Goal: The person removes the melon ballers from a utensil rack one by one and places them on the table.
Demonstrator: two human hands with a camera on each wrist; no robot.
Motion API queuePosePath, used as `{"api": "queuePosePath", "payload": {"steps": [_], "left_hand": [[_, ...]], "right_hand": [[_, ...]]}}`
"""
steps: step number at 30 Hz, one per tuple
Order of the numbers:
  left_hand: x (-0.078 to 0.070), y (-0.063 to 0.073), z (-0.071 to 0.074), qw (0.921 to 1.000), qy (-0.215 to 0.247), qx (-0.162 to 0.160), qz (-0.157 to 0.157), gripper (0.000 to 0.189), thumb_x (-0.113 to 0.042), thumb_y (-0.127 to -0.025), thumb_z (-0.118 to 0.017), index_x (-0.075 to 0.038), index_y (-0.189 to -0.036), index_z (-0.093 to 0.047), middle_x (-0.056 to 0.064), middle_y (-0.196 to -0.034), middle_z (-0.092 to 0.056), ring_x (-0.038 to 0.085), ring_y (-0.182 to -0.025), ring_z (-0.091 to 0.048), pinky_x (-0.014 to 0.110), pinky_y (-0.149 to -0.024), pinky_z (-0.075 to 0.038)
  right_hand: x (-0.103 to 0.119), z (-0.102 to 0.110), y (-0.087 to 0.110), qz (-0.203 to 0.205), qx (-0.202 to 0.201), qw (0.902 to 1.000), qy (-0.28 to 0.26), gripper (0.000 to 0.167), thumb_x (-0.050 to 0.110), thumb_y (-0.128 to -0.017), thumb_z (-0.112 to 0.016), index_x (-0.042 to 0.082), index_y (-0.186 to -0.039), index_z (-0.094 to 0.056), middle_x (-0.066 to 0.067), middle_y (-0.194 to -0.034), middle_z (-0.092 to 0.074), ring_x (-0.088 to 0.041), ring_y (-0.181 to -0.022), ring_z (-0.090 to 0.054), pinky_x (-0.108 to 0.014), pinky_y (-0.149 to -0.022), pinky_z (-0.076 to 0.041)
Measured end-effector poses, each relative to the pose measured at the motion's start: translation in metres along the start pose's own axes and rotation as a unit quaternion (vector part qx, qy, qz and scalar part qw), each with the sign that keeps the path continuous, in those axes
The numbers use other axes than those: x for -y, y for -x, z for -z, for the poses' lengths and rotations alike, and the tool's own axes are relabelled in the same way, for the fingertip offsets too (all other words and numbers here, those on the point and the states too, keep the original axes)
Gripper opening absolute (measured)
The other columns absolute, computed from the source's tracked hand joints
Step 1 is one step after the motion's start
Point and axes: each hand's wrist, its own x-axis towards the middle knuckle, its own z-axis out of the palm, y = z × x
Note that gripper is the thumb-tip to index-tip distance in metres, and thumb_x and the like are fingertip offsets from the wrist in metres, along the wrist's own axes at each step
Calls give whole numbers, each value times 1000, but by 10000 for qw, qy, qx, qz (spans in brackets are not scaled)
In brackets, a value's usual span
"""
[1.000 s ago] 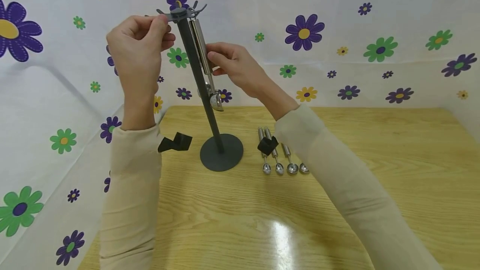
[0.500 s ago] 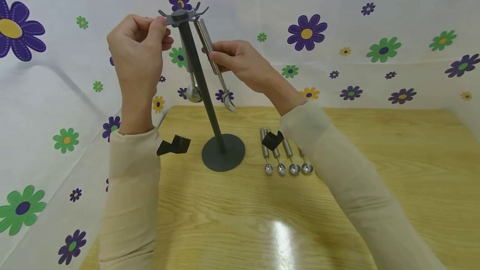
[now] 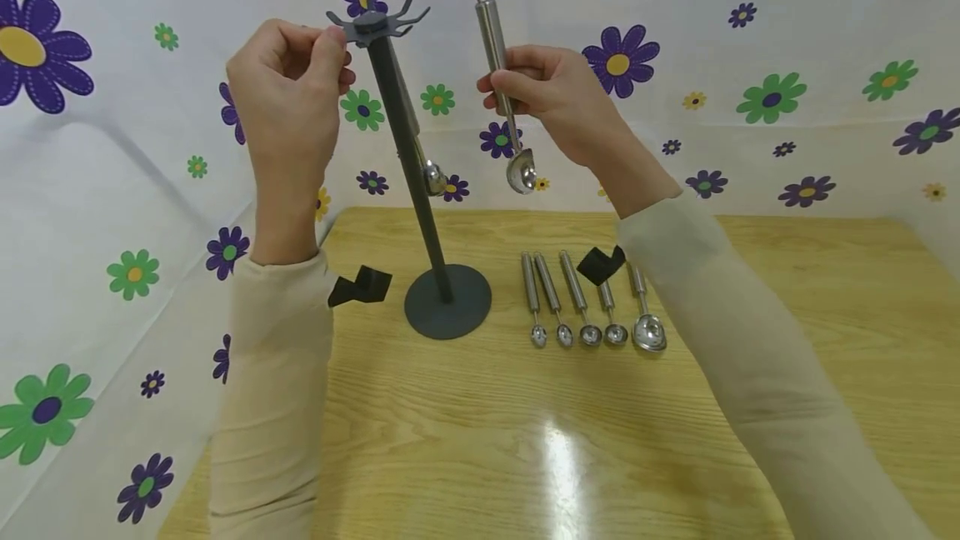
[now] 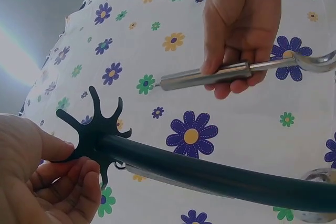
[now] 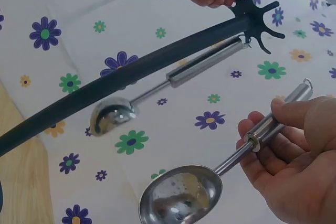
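Observation:
In the head view, my left hand [image 3: 288, 98] pinches one hook of a dark grey stand [image 3: 403, 140] at its top. My right hand [image 3: 555, 94] holds a steel ice cream scoop [image 3: 491, 33] by its handle, bowl downward, to the right of the stand and apart from it. The ring at its handle end is free, as the right wrist view also shows on this scoop [image 5: 181, 195]. A second scoop [image 5: 113, 116] hangs from a hook by its handle ring. The pole partly hides that hanging scoop [image 3: 434, 178] in the head view.
Several steel scoops of different sizes [image 3: 590, 333] lie in a row on the wooden table [image 3: 450, 423], right of the stand's round base [image 3: 471, 311]. My right sleeve [image 3: 720, 340] passes close beside the row's right end. A flowered cloth [image 3: 825, 48] covers the wall behind.
My right hand has drawn the scoop off the stand, rightward and up. The other hanging scoop has swung or turned behind the pole. My left hand keeps its pinch on the hook.

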Motion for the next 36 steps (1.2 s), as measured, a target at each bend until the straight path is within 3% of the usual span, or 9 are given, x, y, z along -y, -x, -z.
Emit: {"api": "queuePosePath", "payload": {"steps": [2,8,17,21,25,28,31,34,36], "left_hand": [[1,0,0,9999,-73,15,-86,12,-10,-102,-65,-1,-97,-70,-5,-83,-66,13,-73,-65,25,-79,-56],[-1,-3,-2,9990,140,-54,424,8,-10,-100,-68,-5,-95,-72,-1,-82,-66,12,-73,-65,24,-78,-55],[0,-3,-4,9986,308,-63,437,7,-8,-100,-68,-5,-94,-71,1,-82,-66,13,-72,-64,23,-77,-55],[1,-2,-3,9984,308,-85,463,8,-8,-100,-67,-5,-94,-71,1,-83,-67,14,-72,-64,23,-77,-55],[1,-2,-2,9982,284,-62,525,8,-9,-100,-68,-6,-94,-72,2,-84,-67,14,-73,-65,23,-79,-56],[2,-2,-2,9982,269,-60,539,8,-10,-100,-67,-6,-94,-72,2,-85,-68,14,-74,-66,23,-80,-56],[2,-2,-1,9982,281,-83,518,8,-10,-100,-67,-6,-95,-72,2,-85,-68,14,-75,-66,23,-80,-56],[2,-3,-1,9981,300,-76,538,9,-10,-100,-67,-6,-94,-72,2,-86,-68,15,-75,-66,23,-80,-56],[2,-3,-1,9979,313,-70,559,9,-11,-100,-68,-6,-94,-72,3,-87,-69,15,-75,-66,24,-80,-56]], "right_hand": [[-1,9,7,-39,-67,10000,21,28,9,-101,-66,-3,-126,-64,-16,-113,-71,-30,-103,-68,-36,-104,-50],[-2,36,32,-59,-288,9995,87,27,9,-98,-71,-2,-122,-66,-16,-111,-72,-31,-102,-70,-36,-100,-52],[-11,72,75,-85,-415,9991,58,30,11,-97,-74,-2,-123,-68,-13,-106,-75,-28,-96,-71,-27,-91,-55],[-18,86,92,-221,-544,9967,553,28,13,-98,-73,0,-122,-69,-10,-105,-75,-25,-96,-71,-26,-90,-55],[-23,99,108,-606,-721,9884,1191,28,19,-100,-71,4,-124,-69,-3,-106,-76,-21,-97,-72,-22,-92,-51],[-28,109,119,-787,-827,9804,1607,31,24,-101,-69,5,-125,-69,1,-107,-76,-19,-98,-72,-27,-99,-48],[-33,118,130,-997,-857,9733,1882,36,30,-101,-69,6,-128,-67,4,-108,-75,-17,-99,-71,-44,-111,-39],[-39,127,140,-1262,-816,9689,1966,42,35,-102,-67,7,-133,-64,7,-112,-74,-13,-100,-71,-58,-115,-30],[-43,132,146,-1381,-807,9660,2033,43,37,-102,-66,7,-133,-63,7,-113,-74,-13,-101,-71,-60,-115,-30]]}}
